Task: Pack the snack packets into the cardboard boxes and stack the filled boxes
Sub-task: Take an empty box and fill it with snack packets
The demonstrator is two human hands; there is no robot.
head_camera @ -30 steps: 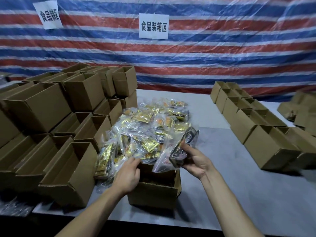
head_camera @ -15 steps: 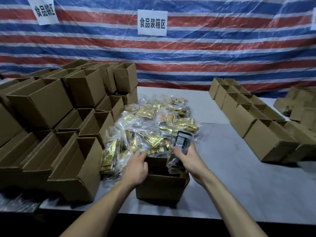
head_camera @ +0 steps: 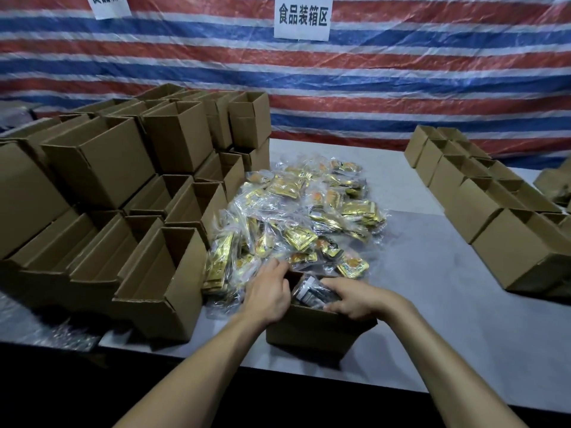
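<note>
A small open cardboard box (head_camera: 312,330) stands at the table's near edge. My right hand (head_camera: 352,299) presses a dark snack packet in a clear bag (head_camera: 310,293) down into it. My left hand (head_camera: 268,293) rests on the box's left rim, fingers curled over the edge by the packet. Just behind the box lies a heap of gold and orange snack packets (head_camera: 296,217) in clear bags.
Several open empty boxes (head_camera: 102,186) are stacked at the left, the nearest (head_camera: 160,285) beside my left arm. Another row of boxes (head_camera: 494,208) runs along the right. A striped tarp with white paper signs (head_camera: 302,18) hangs behind the grey table (head_camera: 432,273).
My right hand has brought the dark packet from above the heap down into the box. My left hand has stayed at the box's left rim. The view has tilted downward.
</note>
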